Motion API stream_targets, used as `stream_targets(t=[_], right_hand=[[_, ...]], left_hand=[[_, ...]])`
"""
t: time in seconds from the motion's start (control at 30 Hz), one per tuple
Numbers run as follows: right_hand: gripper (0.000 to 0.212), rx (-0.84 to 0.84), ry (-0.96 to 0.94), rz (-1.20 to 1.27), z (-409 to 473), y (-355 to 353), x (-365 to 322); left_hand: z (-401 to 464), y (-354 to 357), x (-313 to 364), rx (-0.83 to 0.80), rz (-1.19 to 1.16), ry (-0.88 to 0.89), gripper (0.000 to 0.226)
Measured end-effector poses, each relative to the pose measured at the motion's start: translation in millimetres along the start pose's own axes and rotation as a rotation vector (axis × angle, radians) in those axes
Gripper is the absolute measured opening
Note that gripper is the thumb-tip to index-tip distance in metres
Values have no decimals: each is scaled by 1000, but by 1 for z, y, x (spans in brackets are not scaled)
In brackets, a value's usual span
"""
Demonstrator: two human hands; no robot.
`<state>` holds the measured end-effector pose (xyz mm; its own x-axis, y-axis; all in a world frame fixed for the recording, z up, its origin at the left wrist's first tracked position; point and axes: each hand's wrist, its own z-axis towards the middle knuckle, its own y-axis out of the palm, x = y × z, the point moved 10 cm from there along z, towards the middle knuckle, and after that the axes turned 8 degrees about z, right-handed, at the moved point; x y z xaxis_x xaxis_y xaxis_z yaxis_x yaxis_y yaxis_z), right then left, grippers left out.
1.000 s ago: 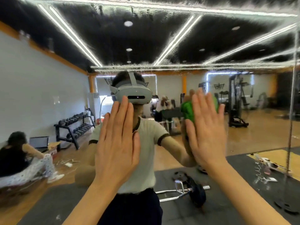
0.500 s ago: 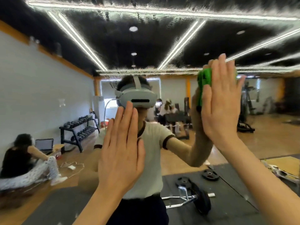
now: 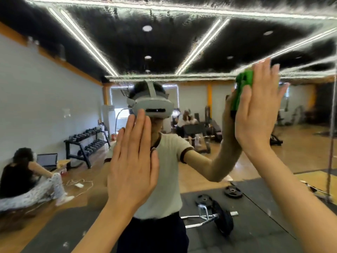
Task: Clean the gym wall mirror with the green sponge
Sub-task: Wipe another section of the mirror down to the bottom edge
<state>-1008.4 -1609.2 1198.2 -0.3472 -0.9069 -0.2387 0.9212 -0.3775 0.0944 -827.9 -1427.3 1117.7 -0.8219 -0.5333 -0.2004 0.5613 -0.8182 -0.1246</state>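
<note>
The right hand [image 3: 255, 114] is pressing the green sponge [image 3: 243, 88] flat against the mirror [image 3: 54, 99] in the upper right of the frame, fingers straight and spread, so its grip is lying open over the sponge rather than curling round it. The sponge is showing only along the hand's left edge (the rest is sitting hidden under the palm). The left hand [image 3: 133, 165] is resting at the centre of the frame, palm towards the glass, fingers straight and together, gripping nothing; whether it is actually touching the mirror cannot be told. A band of wet, rippled streaks is running across the top of the mirror. In the reflection, a barbell [image 3: 215, 218] is lying on the dark mat at lower right, and a dumbbell rack [image 3: 87, 143] is standing at left.
</note>
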Motion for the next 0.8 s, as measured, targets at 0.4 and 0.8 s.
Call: stream_targets(t=[0.4, 0.8], right_hand=[[59, -195, -266, -30, -97, 14, -25], [58, -309, -517, -34, -170, 36, -75]], left_hand=[[0, 1, -1, -22, -16, -8, 62], [0, -5, 1, -35, -82, -29, 62]])
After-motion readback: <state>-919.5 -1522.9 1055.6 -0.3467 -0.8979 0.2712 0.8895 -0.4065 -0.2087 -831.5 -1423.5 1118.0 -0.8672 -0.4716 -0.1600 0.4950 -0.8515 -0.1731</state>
